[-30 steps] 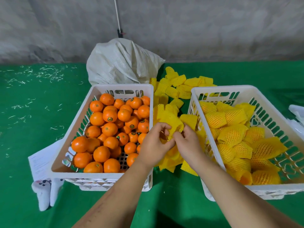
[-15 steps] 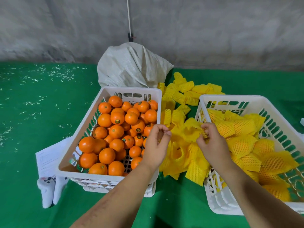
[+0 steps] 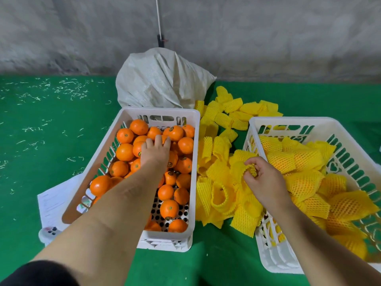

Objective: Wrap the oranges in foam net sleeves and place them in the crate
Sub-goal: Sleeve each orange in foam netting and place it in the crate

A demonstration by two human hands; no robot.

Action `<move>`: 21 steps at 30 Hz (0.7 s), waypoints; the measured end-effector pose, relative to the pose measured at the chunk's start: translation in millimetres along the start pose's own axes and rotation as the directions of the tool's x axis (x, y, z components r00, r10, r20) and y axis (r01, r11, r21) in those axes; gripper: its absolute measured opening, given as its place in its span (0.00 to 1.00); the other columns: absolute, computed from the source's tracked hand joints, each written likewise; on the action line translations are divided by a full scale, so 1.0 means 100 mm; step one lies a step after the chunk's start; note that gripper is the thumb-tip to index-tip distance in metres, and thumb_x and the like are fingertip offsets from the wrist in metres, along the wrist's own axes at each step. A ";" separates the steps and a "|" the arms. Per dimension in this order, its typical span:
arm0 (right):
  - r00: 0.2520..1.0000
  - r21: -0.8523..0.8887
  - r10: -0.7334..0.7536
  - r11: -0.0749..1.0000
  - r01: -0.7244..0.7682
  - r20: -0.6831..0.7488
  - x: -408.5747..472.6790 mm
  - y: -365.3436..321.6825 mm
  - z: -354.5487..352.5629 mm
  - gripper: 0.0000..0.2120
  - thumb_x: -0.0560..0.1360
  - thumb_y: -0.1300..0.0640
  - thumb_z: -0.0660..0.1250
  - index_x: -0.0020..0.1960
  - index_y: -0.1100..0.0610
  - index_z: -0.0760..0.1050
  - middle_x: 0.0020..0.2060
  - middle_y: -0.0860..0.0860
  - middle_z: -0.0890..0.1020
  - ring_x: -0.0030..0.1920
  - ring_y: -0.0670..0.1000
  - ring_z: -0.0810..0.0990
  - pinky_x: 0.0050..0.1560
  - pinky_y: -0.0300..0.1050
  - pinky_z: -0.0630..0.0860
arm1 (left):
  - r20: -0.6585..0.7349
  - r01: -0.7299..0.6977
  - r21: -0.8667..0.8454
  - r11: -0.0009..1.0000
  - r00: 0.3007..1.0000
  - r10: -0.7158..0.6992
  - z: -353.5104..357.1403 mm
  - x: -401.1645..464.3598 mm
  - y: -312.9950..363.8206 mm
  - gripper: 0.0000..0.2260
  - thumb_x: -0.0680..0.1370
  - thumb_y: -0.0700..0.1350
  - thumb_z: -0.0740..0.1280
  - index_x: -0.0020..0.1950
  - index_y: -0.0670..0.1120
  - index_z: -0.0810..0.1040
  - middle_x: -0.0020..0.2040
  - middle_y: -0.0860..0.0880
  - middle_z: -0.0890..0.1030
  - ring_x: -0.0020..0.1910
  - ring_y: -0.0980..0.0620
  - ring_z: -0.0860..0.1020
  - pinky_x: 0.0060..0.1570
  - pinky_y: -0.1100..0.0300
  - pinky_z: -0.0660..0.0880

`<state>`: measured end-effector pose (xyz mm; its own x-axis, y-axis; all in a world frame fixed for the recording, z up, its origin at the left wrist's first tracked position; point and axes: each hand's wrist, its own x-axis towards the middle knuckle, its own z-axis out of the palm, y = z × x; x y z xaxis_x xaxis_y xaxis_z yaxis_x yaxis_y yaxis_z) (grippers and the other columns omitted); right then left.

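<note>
A white crate [image 3: 156,112] on the left is full of bare oranges [image 3: 124,151]. My left hand [image 3: 154,151] reaches into it, fingers spread over an orange in the middle of the pile; whether it grips is unclear. My right hand [image 3: 261,178] pinches a yellow foam net sleeve [image 3: 250,169] just above the loose heap of sleeves [image 3: 218,182] between the two crates. The white crate on the right [image 3: 288,121] holds several oranges wrapped in yellow netting [image 3: 280,159].
A white woven sack [image 3: 160,79] sits behind the left crate against a grey wall. More sleeves [image 3: 233,112] lie scattered behind the heap. A sheet of paper [image 3: 53,199] and a small white object [image 3: 48,232] lie left of the crate on the green mat.
My left hand left the sleeve pile and moved into the left crate onto the oranges. My right hand keeps hold of a sleeve and has shifted slightly right.
</note>
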<state>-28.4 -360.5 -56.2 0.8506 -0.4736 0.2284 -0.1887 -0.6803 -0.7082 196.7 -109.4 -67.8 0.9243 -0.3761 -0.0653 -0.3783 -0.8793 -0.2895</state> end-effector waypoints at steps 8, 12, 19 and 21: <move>0.998 0.053 -0.034 0.998 0.037 -0.052 0.01 -0.02 0.02 0.09 0.79 0.54 0.62 0.57 0.46 0.77 0.51 0.45 0.76 0.31 0.42 0.72 0.33 0.41 0.67 | -0.177 -0.064 -0.860 0.507 0.968 -0.178 -0.34 -0.31 0.10 0.29 0.78 0.56 0.74 0.76 0.50 0.70 0.64 0.47 0.80 0.63 0.45 0.77 0.65 0.51 0.74; 0.998 -0.072 -0.058 0.996 0.059 0.013 -0.01 -0.05 0.04 0.14 0.76 0.50 0.65 0.61 0.42 0.72 0.55 0.42 0.74 0.45 0.47 0.77 0.45 0.48 0.76 | -0.219 -0.226 -0.964 -0.140 0.974 -0.062 -0.76 -0.99 0.59 0.33 0.73 0.64 0.76 0.75 0.57 0.71 0.65 0.61 0.78 0.58 0.66 0.80 0.50 0.72 0.77; 0.994 -0.009 -0.041 0.999 0.041 -0.100 -0.23 -0.12 -0.01 0.06 0.78 0.56 0.71 0.53 0.48 0.77 0.48 0.42 0.73 0.49 0.44 0.76 0.47 0.42 0.70 | -0.100 0.014 -0.962 -0.272 0.910 0.402 -0.48 -1.69 1.02 0.25 0.71 0.62 0.77 0.66 0.57 0.81 0.65 0.53 0.83 0.62 0.53 0.82 0.61 0.55 0.80; 0.992 0.069 0.038 0.997 -0.030 -0.121 -0.33 -0.17 0.03 0.08 0.78 0.52 0.72 0.47 0.44 0.73 0.42 0.40 0.74 0.42 0.40 0.75 0.41 0.41 0.69 | -0.104 0.029 -0.967 -0.255 0.864 0.493 -0.48 -1.70 1.01 0.25 0.72 0.59 0.77 0.68 0.56 0.81 0.72 0.51 0.78 0.70 0.51 0.78 0.69 0.49 0.76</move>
<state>-52.0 -331.4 -53.8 0.7774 -0.5630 0.2805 -0.1795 -0.6259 -0.7589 -0.6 -148.0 -40.4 0.6066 -0.7887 -0.0998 0.0732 -0.0696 0.9949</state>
